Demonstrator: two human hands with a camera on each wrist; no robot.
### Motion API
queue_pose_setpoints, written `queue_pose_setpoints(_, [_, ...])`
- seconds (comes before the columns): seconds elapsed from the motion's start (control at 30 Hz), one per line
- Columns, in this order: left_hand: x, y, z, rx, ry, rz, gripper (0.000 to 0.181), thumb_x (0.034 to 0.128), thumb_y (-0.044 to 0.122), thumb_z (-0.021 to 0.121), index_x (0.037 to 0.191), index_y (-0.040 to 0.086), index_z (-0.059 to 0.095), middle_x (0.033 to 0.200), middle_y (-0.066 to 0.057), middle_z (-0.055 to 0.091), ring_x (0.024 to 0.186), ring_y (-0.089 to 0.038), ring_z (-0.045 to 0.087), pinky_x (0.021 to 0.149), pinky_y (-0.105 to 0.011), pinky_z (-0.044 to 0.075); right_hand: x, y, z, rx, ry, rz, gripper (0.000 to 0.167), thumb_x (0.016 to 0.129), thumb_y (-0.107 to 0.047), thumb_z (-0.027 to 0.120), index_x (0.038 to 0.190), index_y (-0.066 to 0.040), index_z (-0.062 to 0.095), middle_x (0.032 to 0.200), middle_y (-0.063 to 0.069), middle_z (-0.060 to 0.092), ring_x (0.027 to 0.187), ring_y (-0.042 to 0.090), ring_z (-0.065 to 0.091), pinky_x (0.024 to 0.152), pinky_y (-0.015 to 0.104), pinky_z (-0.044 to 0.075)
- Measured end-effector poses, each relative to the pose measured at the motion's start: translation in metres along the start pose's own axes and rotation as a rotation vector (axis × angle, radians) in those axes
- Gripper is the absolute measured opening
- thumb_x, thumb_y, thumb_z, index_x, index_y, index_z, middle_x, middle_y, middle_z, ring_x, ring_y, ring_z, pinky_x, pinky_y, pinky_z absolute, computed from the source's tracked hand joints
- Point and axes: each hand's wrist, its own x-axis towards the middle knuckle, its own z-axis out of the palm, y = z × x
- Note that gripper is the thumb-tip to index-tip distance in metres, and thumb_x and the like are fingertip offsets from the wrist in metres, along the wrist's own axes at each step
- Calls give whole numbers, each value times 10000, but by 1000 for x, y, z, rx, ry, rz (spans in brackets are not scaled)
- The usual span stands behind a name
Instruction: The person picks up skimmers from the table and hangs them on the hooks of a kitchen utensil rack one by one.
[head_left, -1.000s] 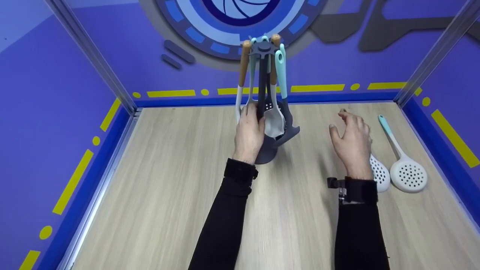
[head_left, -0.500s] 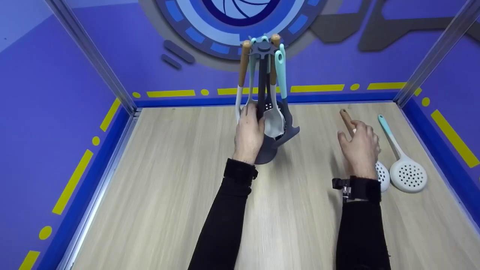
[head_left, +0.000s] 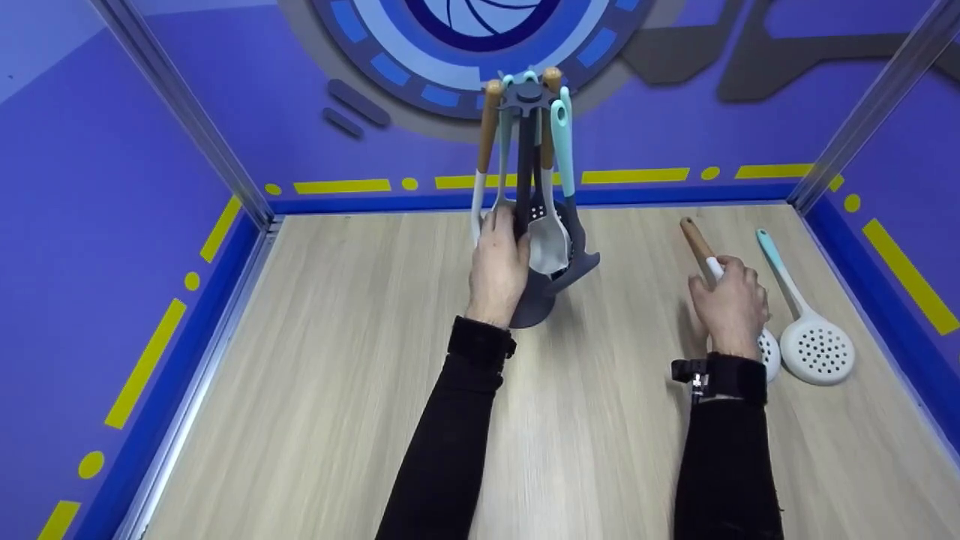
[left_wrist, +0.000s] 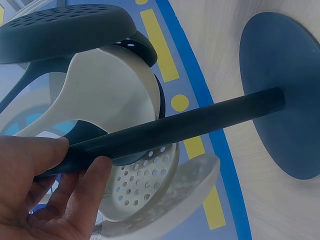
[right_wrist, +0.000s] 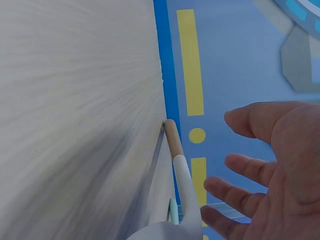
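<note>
My left hand (head_left: 497,274) grips the dark post (left_wrist: 190,124) of an upright utensil stand, between thumb and fingers. Several kitchen utensils hang around it, among them a white spoon-like one (head_left: 551,244) and a dark one with a mint handle (head_left: 564,150). My right hand (head_left: 729,307) hovers over a white perforated utensil with a wooden handle end (head_left: 697,238) lying on the table. In the right wrist view that hand's fingers (right_wrist: 240,170) are spread, apart from the white shaft (right_wrist: 185,185). Part of this utensil's head is hidden under the hand.
A white skimmer with a mint handle (head_left: 817,349) lies at the far right, close to the right wall. Blue printed panels (head_left: 637,135) enclose the wooden table (head_left: 337,337) at the back and both sides.
My right hand has moved right and slightly toward me, uncovering more of the wooden-handled utensil's handle. My left hand and the stand have stayed in place.
</note>
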Motion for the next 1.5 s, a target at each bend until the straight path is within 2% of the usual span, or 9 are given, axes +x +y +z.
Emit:
queue_pose_setpoints(0.23, [-1, 0, 0, 1, 3, 10, 348, 1039, 130, 643, 1369, 84, 546, 1278, -80, 614, 1165, -214, 666, 929, -337, 593, 2, 7, 0, -17, -28, 30, 721, 1041, -434, 529, 1632, -83, 311, 1557, 332, 391, 1414, 616, 339, 1105, 789, 259])
queue_pose_setpoints(0.53, [-2, 0, 1, -9, 3, -5, 356, 1048, 139, 628, 1390, 101, 535, 1292, -66, 615, 1179, -202, 663, 953, -333, 586, 0, 12, 0, -27, -75, 54, 745, 1046, -448, 514, 1631, -43, 295, 1469, 375, 446, 1352, 632, 387, 1151, 786, 185])
queue_pose_setpoints(0.67, [-2, 0, 1, -9, 13, -4, 358, 1047, 132, 626, 1391, 100, 534, 1288, -65, 614, 1176, -202, 662, 952, -333, 586, 0, 13, -1, -35, -97, 66, 754, 1051, -474, 497, 1635, -47, 285, 1471, 379, 445, 1329, 633, 404, 1135, 785, 202])
queue_pose_setpoints(0.87, [-2, 0, 1, -23, 19, 2, 359, 1042, 109, 626, 1388, 95, 533, 1294, -68, 617, 1184, -205, 660, 958, -331, 585, 0, 14, 2, -21, -89, 85, 737, 1057, -463, 495, 1641, -67, 283, 1458, 366, 473, 1302, 606, 431, 1062, 759, 286])
queue_pose_setpoints(0.97, [-2, -1, 1, -28, 21, 8, 362, 1040, 107, 627, 1389, 92, 533, 1296, -71, 618, 1189, -208, 657, 966, -333, 582, 0, 16, 4, 3, -65, 90, 679, 1060, -388, 502, 1631, -73, 314, 1446, 356, 490, 1292, 587, 437, 1040, 743, 296])
queue_pose_setpoints(1.1, [-3, -1, 2, -9, 26, 25, 370, 1042, 107, 622, 1398, 76, 527, 1289, -84, 617, 1196, -221, 645, 980, -338, 574, 2, 18, 7, 20, -23, 94, 573, 1053, -212, 458, 1600, -65, 373, 1419, 355, 510, 1272, 582, 448, 1027, 735, 300])
queue_pose_setpoints(1.23, [-4, -2, 1, 7, 32, 33, 367, 1042, 108, 623, 1394, 69, 527, 1269, -87, 619, 1189, -220, 643, 978, -334, 572, 4, 19, 7, 15, -3, 102, 574, 1008, -59, 430, 1580, -20, 395, 1403, 386, 510, 1264, 603, 463, 1016, 739, 327])
queue_pose_setpoints(1.5, [-4, 0, 0, 0, 31, 18, 375, 1038, 110, 634, 1397, 90, 527, 1282, -67, 622, 1200, -206, 642, 979, -323, 573, 5, 16, 4, -11, -7, 91, 577, 972, -8, 462, 1548, 22, 439, 1386, 404, 529, 1260, 611, 508, 1006, 726, 376])
